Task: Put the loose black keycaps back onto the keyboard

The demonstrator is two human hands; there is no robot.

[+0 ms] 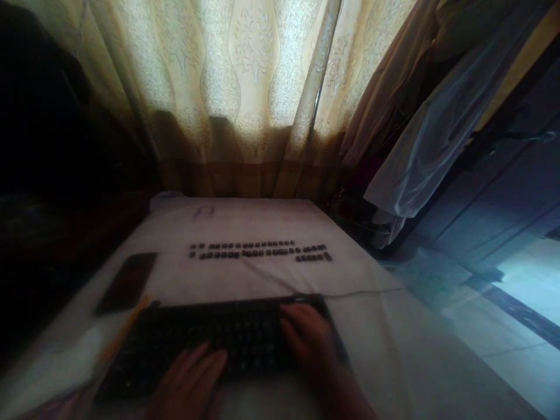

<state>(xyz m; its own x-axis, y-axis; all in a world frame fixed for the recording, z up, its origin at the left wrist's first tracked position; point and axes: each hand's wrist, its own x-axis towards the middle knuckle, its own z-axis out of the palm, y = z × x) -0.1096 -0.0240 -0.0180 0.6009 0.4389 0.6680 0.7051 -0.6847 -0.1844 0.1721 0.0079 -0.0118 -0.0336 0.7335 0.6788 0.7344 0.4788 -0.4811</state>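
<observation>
Lying over the front of the keyboard, in the head view, the left hand has its fingers extended and grips nothing visible. The right hand is at the keyboard's right end, fingers bent near the back edge; whether it pinches anything cannot be told through blur. The keyboard sits slightly askew on the cloth, nearer the person than the rows of loose keys. Recommended practice, in this inspector's judgement: brace the frame with the left palm, apply straight, even pressure, avoid disturbing the rows, and improve the dim lighting.
</observation>
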